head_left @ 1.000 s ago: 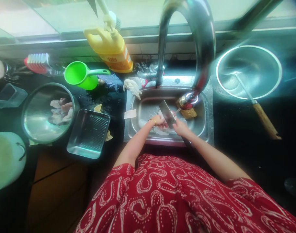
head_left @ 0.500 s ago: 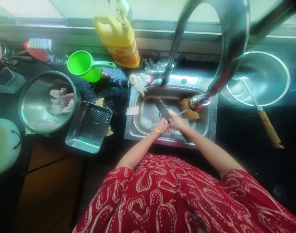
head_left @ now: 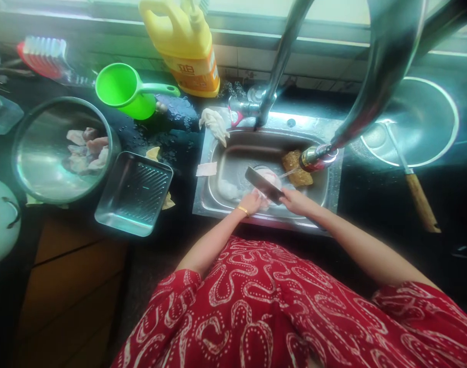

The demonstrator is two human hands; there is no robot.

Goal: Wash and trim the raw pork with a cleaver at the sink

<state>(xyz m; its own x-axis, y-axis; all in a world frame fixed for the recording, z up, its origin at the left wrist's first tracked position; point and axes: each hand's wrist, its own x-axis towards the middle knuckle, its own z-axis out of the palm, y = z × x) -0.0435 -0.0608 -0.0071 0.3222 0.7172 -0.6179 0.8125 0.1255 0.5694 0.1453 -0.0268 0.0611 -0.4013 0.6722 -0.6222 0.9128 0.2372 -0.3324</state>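
Over the steel sink (head_left: 203,202), my right hand (head_left: 295,201) grips a kitchen knife (head_left: 264,185) with a broad blade that slants toward the upper left. My left hand (head_left: 252,201) is closed on a piece of pale pink raw meat (head_left: 271,177), partly covered by the blade. The handle is mostly hidden in my right fingers. Thin water runs from the faucet head (head_left: 313,157) beside the meat. A whitish lump (head_left: 228,189), too blurred to name, lies at the sink's left side. A brown, rough-textured block (head_left: 297,171) rests at the right.
Left of the sink stand a metal tray (head_left: 132,197), a steel bowl (head_left: 42,168) with raw meat pieces, a green dipper (head_left: 118,87) and a yellow jug (head_left: 187,56). A white cloth (head_left: 214,124) hangs on the sink corner. To the right lies a wooden-handled strainer (head_left: 421,202) by a large basin (head_left: 444,122).
My right hand has moved right, away from my left hand. The knife has shifted with it and its blade lies at a flatter slant. More of the meat shows. The camera view has shifted slightly.
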